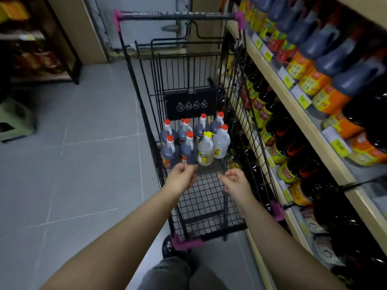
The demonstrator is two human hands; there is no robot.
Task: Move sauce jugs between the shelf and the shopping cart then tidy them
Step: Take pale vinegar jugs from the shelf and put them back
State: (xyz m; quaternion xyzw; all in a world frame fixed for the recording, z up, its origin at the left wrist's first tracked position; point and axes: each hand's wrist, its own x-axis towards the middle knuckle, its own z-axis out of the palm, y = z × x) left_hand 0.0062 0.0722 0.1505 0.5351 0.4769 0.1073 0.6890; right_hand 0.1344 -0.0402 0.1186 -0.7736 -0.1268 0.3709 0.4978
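A black wire shopping cart (211,208) with purple corners stands in front of me. Several sauce jugs stand upright in its far half: dark ones with red caps (170,152), a pale one with a yellow cap (205,150) and a clear one with a red cap (221,143). My left hand (181,177) hovers over the basket just short of the nearest dark jugs, fingers curled, holding nothing. My right hand (235,182) hovers beside it with curled fingers, also holding nothing. Neither hand touches a jug.
A wooden shelf unit (297,109) runs along the right, packed with dark sauce jugs (326,40) with orange and yellow labels, close against the cart's side. Grey tiled floor (83,164) lies left. A green stool (16,120) and another rack stand far left.
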